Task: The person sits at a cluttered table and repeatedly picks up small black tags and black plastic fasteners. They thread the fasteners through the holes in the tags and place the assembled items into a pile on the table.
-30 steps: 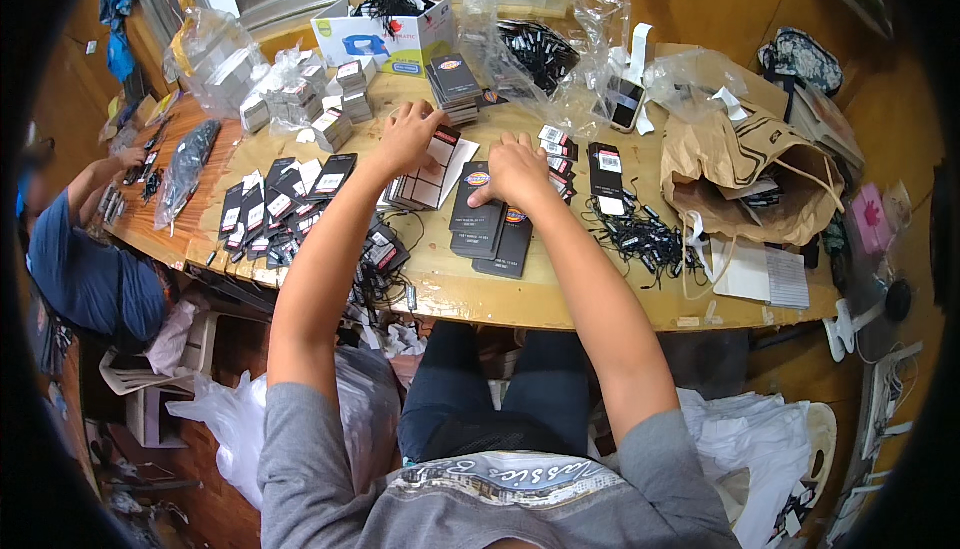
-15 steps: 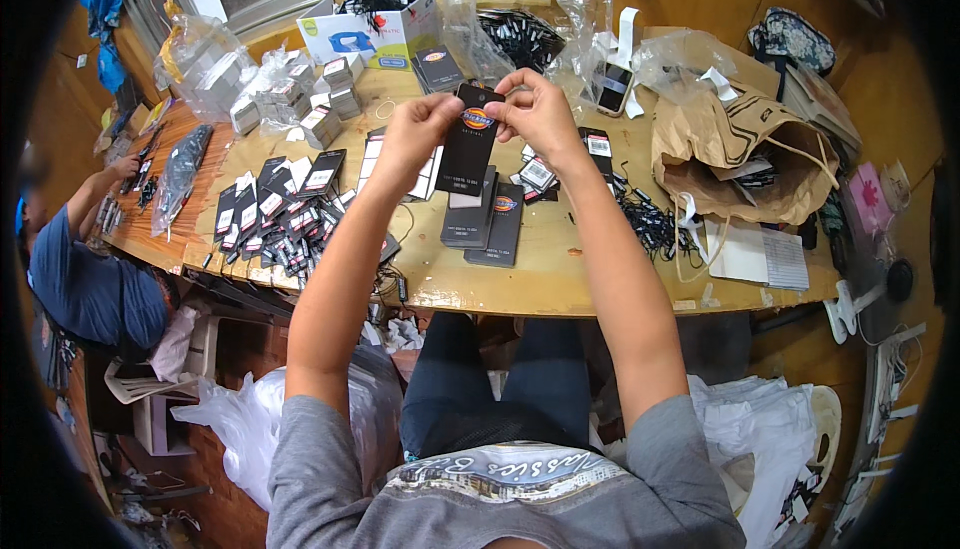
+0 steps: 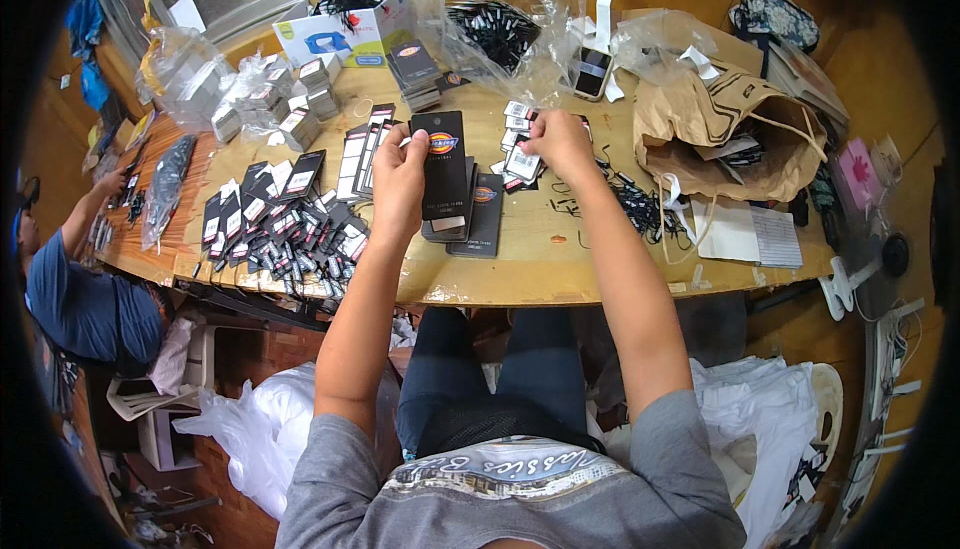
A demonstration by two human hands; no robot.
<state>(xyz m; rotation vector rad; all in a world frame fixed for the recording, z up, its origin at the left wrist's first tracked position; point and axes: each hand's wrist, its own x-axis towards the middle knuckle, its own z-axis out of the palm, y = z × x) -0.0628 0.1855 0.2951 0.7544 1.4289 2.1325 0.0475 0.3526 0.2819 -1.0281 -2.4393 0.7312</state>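
Observation:
My left hand [image 3: 400, 177] pinches a black hang tag [image 3: 443, 174] with a red and yellow logo, held upright above the table. Below it lie stacked black tags [image 3: 482, 219] of the same kind. To the right, my right hand [image 3: 562, 144] reaches down with its fingers closed on a small white barcode tag [image 3: 523, 165], at the near end of a row of such tags. Left of my left hand are black tags with white labels [image 3: 356, 154]. A large heap of finished-looking tags with black cords [image 3: 285, 214] spreads further left.
Black cords [image 3: 645, 211] lie right of my right hand, beside a brown paper bag [image 3: 690, 124]. Behind are a phone [image 3: 592, 77], a tag stack [image 3: 415, 71], a clear bag of cords [image 3: 492, 37] and a carton [image 3: 345, 44]. A co-worker [image 3: 95, 264] sits at the left.
Both hands held the black tag together before. The left hand now holds it alone, slightly lower, while the right hand has moved down and right to the small barcode tags.

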